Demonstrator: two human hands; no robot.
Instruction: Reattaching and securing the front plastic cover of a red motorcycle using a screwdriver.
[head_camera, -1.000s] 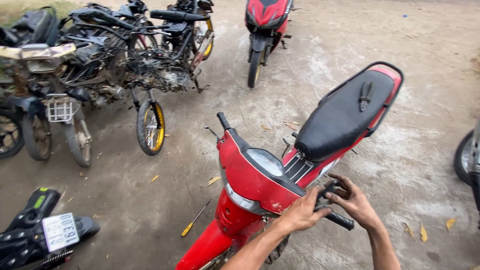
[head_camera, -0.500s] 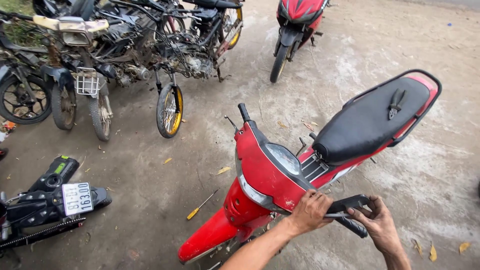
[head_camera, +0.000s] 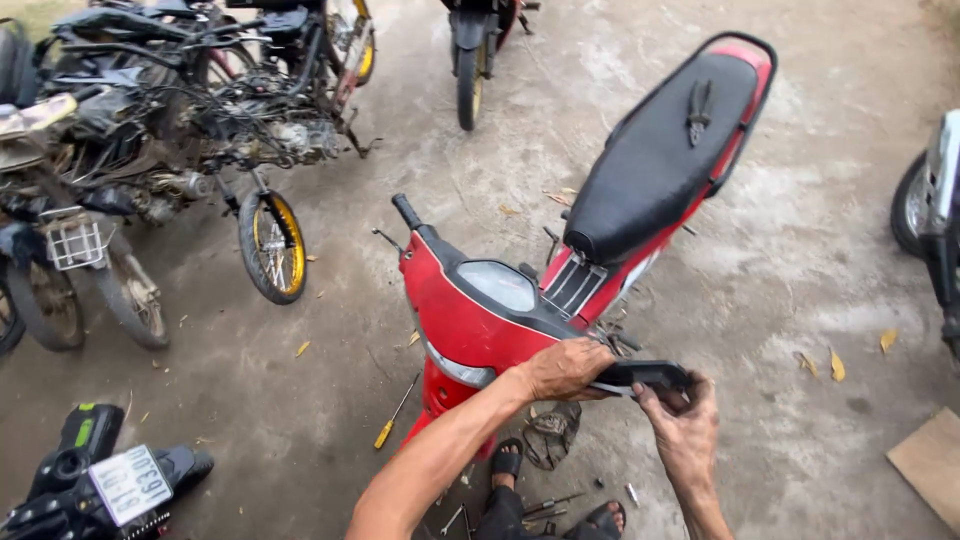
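Observation:
A red motorcycle (head_camera: 460, 320) with a black seat (head_camera: 660, 160) stands on the concrete in front of me. My left hand (head_camera: 565, 368) is closed around the inner end of its right handlebar. My right hand (head_camera: 685, 435) holds the outer end of the black handlebar grip (head_camera: 645, 375) from below, fingers curled over it. A pair of black pliers (head_camera: 700, 105) lies on the seat. The left handlebar grip (head_camera: 406, 211) sticks out free on the far side.
A yellow-handled screwdriver (head_camera: 393, 418) lies on the ground by the front wheel. Small tools (head_camera: 550, 502) lie near my sandalled feet (head_camera: 505, 462). Stripped motorcycles (head_camera: 200, 130) crowd the left, one with a yellow rim (head_camera: 270, 245). Cardboard (head_camera: 930, 465) lies at the right.
My view has shifted closer and more overhead. Both hands stay on the right handlebar; my right hand has slid down under the grip's outer end.

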